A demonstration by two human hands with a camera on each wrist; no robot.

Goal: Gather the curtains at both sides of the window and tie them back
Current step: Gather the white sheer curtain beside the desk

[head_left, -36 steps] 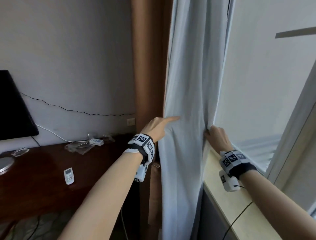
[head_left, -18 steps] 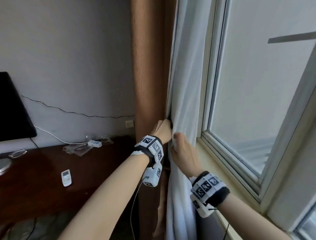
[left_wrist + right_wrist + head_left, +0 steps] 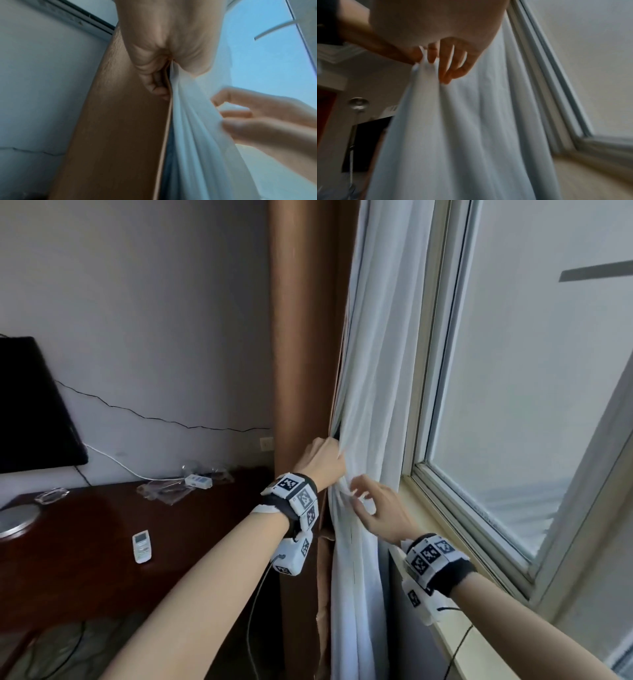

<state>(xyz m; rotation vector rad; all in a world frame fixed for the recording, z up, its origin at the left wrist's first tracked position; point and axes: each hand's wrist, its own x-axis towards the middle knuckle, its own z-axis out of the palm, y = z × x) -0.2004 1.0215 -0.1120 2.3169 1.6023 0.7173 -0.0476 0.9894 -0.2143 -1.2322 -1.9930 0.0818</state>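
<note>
Left hand [image 3: 322, 462] is clenched on the white sheer curtain [image 3: 373, 405] at its left edge — fingers curled round the bunched fabric, right against the brown curtain [image 3: 305, 337]; left wrist view shows the fingers [image 3: 157, 86] wrapped in at the seam between the 2 fabrics. Right hand [image 3: 380, 511] sits just below and right of it, fingers [image 3: 356, 486] loosely spread and bent, tips touching the sheer's folds; right wrist view shows thumb and index finger with a ridge of the cloth between them, but it's blurred — cannot tell if that is a real pinch or just contact. Sheer is gathered into a narrow vertical bundle between the brown curtain and the window frame [image 3: 424, 371], hanging past the sill [image 3: 479, 642] down out of view. No tie visible on either curtain. Brown curtain hangs straight in a column at the wall corner. Glass [image 3: 534, 371] is uncovered, pale outside. Both wrists carry black bands with white marker blocks, a cable trailing from each. Left of the curtains: dark wooden desk [image 3: 85, 559] with a white remote [image 3: 142, 546], some clear plastic wrapping [image 3: 164, 491], a small white box [image 3: 198, 481] on a white cable, a glass ashtray [image 3: 51, 495], and a black monitor [image 3: 30, 405] against the wall.
</note>
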